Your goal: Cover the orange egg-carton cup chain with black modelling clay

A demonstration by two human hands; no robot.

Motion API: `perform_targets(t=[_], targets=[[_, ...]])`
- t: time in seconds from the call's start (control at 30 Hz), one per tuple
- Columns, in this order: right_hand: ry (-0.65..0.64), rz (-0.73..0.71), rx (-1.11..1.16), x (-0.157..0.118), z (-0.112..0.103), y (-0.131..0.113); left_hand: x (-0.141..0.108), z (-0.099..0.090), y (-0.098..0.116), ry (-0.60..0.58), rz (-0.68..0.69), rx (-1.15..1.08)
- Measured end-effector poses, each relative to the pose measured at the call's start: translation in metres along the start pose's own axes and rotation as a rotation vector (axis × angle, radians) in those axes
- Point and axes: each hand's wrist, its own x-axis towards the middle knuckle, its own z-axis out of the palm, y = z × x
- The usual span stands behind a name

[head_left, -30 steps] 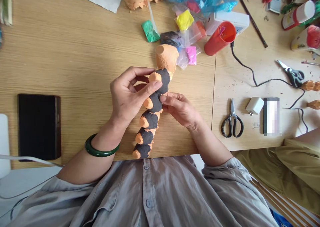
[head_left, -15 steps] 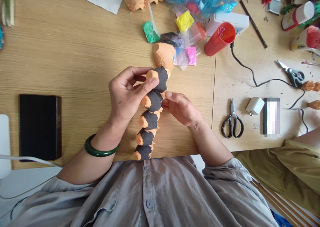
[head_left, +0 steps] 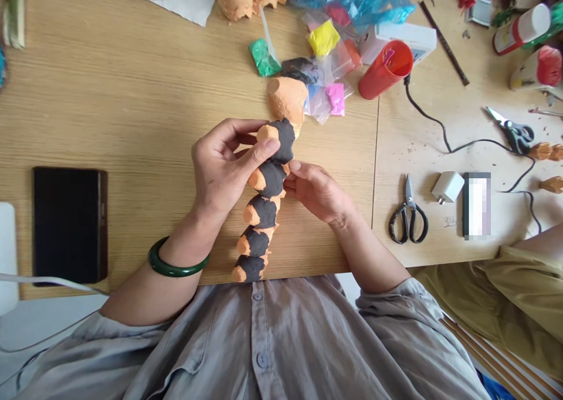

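Observation:
A strip of orange egg carton (head_left: 287, 98) runs from mid-table down to the table's front edge. Black clay (head_left: 263, 211) coats several of its cups, while the far end cup and the cup tips stay orange. My left hand (head_left: 222, 165) grips the strip from the left, thumb on top of the uppermost black cup and fingers behind it. On the other side, my right hand (head_left: 320, 190) pinches the strip's edge between thumb and fingers, just below that cup. The right fingertips are partly hidden.
Beyond the strip lie clay packets, among them a yellow one (head_left: 323, 37) and a green one (head_left: 264, 57), and a red cup (head_left: 385, 70). Black-handled scissors (head_left: 408, 209) and a white charger (head_left: 447, 187) are at right. A dark tablet (head_left: 69, 225) lies left. Someone's leg (head_left: 497, 294) shows at right.
The near end of the egg carton strip has shifted very slightly left. Both hands keep the same hold, and the view has moved a touch.

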Motion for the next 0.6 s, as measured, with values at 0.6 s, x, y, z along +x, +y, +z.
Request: perform_targets(t=[0.6], targets=[[0.031,0.035,0.007,0.002,-0.001,0.003,-0.005,0.011,0.022,0.015,-0.098,0.108]])
